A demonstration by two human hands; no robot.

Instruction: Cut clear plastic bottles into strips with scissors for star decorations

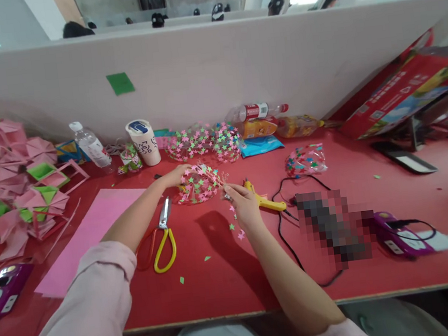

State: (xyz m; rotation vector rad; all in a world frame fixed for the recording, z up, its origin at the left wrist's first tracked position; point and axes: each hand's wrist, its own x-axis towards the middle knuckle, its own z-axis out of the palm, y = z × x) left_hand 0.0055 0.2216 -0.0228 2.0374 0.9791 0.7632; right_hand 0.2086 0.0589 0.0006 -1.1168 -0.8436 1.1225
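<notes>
My left hand [176, 177] holds the left side of a rounded bundle [199, 186] covered in pink and green stars; its fingertips are partly hidden. At the bundle's right edge, my right hand [244, 202] pinches a thin string of stars, and a few pink and green stars [233, 227] dangle below it. Just right of that hand lies a yellow glue gun [270, 203]. Scissors [167, 234] with one red and one yellow handle rest below my left wrist. Two similar star-covered bundles [226, 143] sit behind.
Pink paper sheets [89, 232] lie left, beside folded pink paper shapes [12, 154]. A bottle [91, 146], a paper cup [144, 143] and a blue packet [262, 146] line the partition. A bag of stars [306, 159], a black cable [282, 237] and a red box [405, 90] are right.
</notes>
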